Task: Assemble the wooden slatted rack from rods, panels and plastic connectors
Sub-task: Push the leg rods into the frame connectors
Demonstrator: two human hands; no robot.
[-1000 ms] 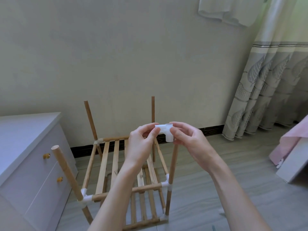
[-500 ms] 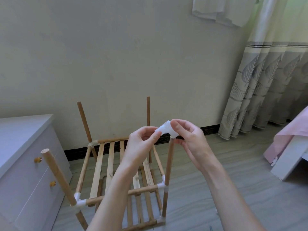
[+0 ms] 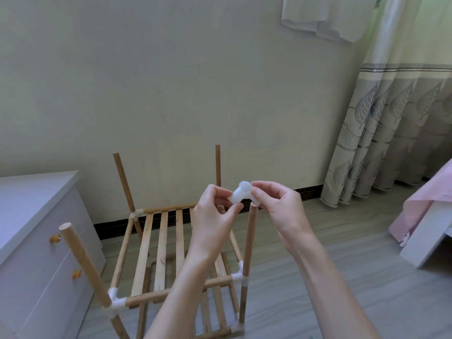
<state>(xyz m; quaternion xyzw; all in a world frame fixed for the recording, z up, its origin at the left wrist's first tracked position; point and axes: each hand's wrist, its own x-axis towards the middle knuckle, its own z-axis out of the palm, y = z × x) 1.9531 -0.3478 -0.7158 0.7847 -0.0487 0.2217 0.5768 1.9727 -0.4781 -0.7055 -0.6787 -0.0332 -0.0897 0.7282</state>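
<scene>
A half-built wooden slatted rack (image 3: pixel 161 243) stands on the floor, with two slatted shelves and upright rods joined by white plastic connectors. Both hands hold one white plastic corner connector (image 3: pixel 241 195) just above the top of the near right upright rod (image 3: pixel 249 241). My left hand (image 3: pixel 215 218) pinches its left end. My right hand (image 3: pixel 278 206) grips its right side over the rod's tip. The near left rod (image 3: pixel 83 263), far left rod (image 3: pixel 123 182) and far right rod (image 3: pixel 217 165) have bare tops.
A white drawer cabinet (image 3: pixel 36 241) with amber knobs stands close on the left of the rack. The wall runs behind it. Grey patterned curtains (image 3: pixel 391 143) hang at the right, and a bed with pink cover (image 3: pixel 425 216) sits at the far right.
The connector has been turned in my fingers, from an upright T-shaped look to a tilted one, and held over the near right rod's top. The view shifted slightly right.
</scene>
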